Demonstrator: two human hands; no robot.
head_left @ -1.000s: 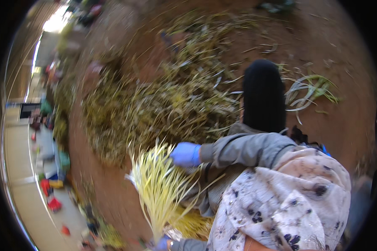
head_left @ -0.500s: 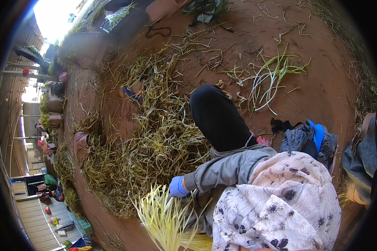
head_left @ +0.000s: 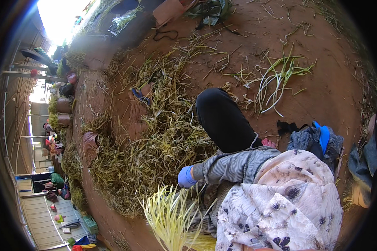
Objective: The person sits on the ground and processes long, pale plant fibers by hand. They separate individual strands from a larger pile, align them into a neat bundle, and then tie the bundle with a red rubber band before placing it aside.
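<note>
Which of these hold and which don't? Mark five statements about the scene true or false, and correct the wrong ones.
1. The gloved hand is near the pale yellow stalks. True.
2. The sleeve is plain red. False: the sleeve is grey with fine stripes.
3. Loose green-and-white stalks lie on the brown ground. True.
4. The raised knee is covered in white. False: the knee is covered in black.
5. The floral cloth is pale with dark flowers. True.

Head-worn fisheye view, facing down, close over one hand (head_left: 187, 177), ground (head_left: 331, 100) beyond
</note>
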